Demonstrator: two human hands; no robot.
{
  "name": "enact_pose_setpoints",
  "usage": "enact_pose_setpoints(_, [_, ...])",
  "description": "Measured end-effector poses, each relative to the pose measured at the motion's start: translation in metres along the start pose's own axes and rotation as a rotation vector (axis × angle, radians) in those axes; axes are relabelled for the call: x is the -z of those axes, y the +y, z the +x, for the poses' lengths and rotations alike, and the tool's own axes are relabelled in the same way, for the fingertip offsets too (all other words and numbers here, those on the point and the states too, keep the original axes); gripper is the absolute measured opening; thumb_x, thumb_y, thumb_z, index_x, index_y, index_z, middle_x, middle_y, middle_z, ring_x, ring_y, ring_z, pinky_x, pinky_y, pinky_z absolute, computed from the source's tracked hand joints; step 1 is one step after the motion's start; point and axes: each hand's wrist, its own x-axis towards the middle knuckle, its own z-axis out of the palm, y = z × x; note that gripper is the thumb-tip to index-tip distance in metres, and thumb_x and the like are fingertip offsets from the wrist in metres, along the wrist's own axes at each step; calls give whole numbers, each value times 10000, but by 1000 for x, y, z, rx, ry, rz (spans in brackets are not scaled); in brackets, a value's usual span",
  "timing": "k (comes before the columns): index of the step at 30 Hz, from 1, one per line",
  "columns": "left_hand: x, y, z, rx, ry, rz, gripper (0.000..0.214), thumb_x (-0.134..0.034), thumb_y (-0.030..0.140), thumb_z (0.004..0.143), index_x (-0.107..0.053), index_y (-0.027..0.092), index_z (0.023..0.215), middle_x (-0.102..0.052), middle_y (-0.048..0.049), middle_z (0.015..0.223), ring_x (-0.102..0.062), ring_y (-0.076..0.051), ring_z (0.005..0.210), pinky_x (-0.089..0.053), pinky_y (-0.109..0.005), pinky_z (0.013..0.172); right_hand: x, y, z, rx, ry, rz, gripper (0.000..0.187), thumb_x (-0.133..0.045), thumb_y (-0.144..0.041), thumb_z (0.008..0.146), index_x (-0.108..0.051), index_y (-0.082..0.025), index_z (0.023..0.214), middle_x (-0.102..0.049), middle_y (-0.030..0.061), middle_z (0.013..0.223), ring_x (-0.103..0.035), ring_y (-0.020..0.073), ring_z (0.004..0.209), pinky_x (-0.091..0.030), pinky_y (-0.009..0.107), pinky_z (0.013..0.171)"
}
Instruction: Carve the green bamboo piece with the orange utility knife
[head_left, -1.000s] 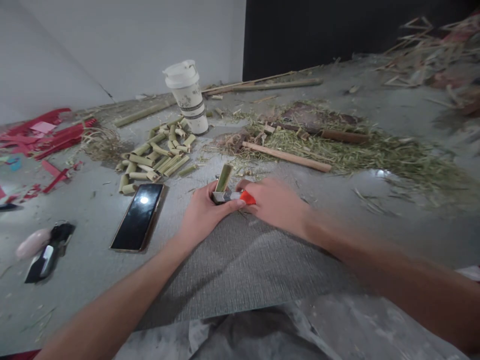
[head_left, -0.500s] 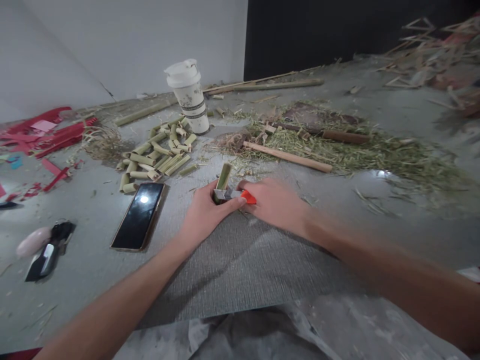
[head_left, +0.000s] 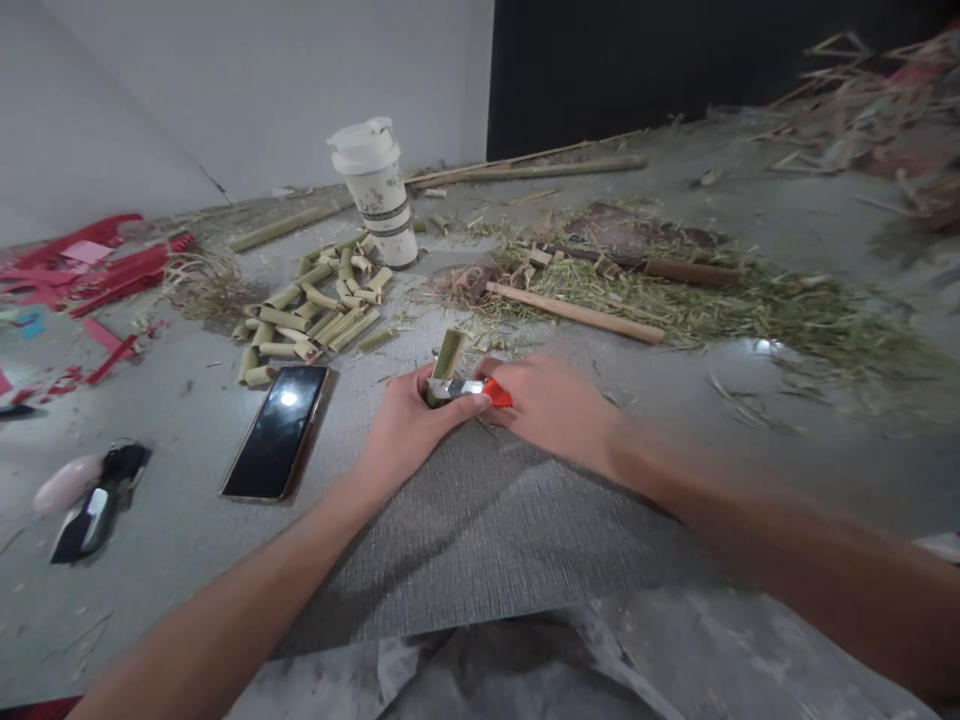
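My left hand (head_left: pixel 405 425) is closed around a short green bamboo piece (head_left: pixel 448 354) that stands up from a grey textured mat (head_left: pixel 480 530). My right hand (head_left: pixel 551 405) grips a knife (head_left: pixel 471 390) with an orange handle and a metal blade. The blade lies across the bamboo piece just above my left fingers, and my left thumb rests against the blade's back. The two hands touch at the centre of the view.
A black phone (head_left: pixel 276 430) lies left of my hands. Behind it sit a pile of cut bamboo pieces (head_left: pixel 315 305) and a lidded paper cup (head_left: pixel 375 190). Shavings and wooden sticks (head_left: pixel 574 312) spread at the right; red scraps (head_left: pixel 90 270) and keys (head_left: pixel 94 500) lie left.
Almost nothing moved. The knife blade has shifted slightly along the bamboo piece while both hands keep their grip.
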Motion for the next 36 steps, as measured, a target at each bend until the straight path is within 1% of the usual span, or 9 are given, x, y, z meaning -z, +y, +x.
enact_pose_setpoints(5, [-2,-1,-1,20,9,-13,427,-843,561,853,-590,225,782,-471,60,608,-362,-110,542,-244,-277,502,-3,0,0,-14,15,-31,277,-593,-338,1057,-722,-205,1263,-810,108,990,-708,239,834,-278,309,618])
enact_pose_setpoints(12, [-6,-6,-3,51,62,-42,544,-836,620,858,-497,227,693,-412,55,579,-303,-105,536,-196,-288,484,-5,-2,-1,-43,51,-41,315,-588,-363,1058,-702,-215,1313,-817,107,1022,-715,247,853,-264,322,620])
enact_pose_setpoints(16, [-8,-5,-4,71,66,-81,566,-842,633,842,-487,226,673,-397,61,565,-301,-101,526,-209,-287,485,-7,-3,-2,-57,46,23,300,-575,-356,1063,-699,-220,1300,-812,98,1012,-707,239,834,-304,312,635])
enact_pose_setpoints(22, [-9,-3,-7,75,88,-123,600,-830,629,856,-441,227,638,-407,60,529,-318,-96,494,-222,-295,485,-5,-7,-4,-56,76,116,227,-596,-341,1052,-715,-220,1204,-803,81,998,-699,228,832,-356,304,680])
enact_pose_setpoints(26, [-8,-3,-8,80,97,-76,640,-820,656,863,-408,229,624,-390,58,517,-311,-98,485,-212,-302,478,-3,-5,-4,-24,86,128,243,-601,-338,1053,-712,-224,1237,-803,80,1003,-702,225,839,-377,300,693])
enact_pose_setpoints(28, [-8,-2,-8,80,109,-20,617,-819,649,866,-432,229,634,-406,56,524,-320,-101,488,-209,-303,476,-4,-2,-2,-2,80,121,264,-595,-328,1052,-716,-224,1262,-805,84,1014,-702,223,846,-387,297,699])
enact_pose_setpoints(30, [-8,-2,-7,76,113,15,552,-834,629,855,-501,228,672,-446,54,546,-346,-107,501,-225,-299,478,-4,1,0,6,54,105,270,-594,-316,1040,-729,-220,1253,-805,87,1000,-698,223,841,-383,295,690])
enact_pose_setpoints(33, [-8,-2,-5,58,103,8,437,-855,584,841,-611,227,781,-485,58,585,-381,-116,529,-265,-288,491,-4,3,2,1,11,74,249,-592,-342,1036,-749,-219,1184,-787,84,937,-675,215,788,-349,293,650])
enact_pose_setpoints(36, [-7,-3,-3,46,81,-20,374,-857,544,850,-662,227,885,-495,62,615,-400,-119,551,-293,-283,510,-4,2,3,-7,-3,50,238,-583,-382,1044,-752,-228,1112,-755,71,878,-635,195,716,-306,295,612])
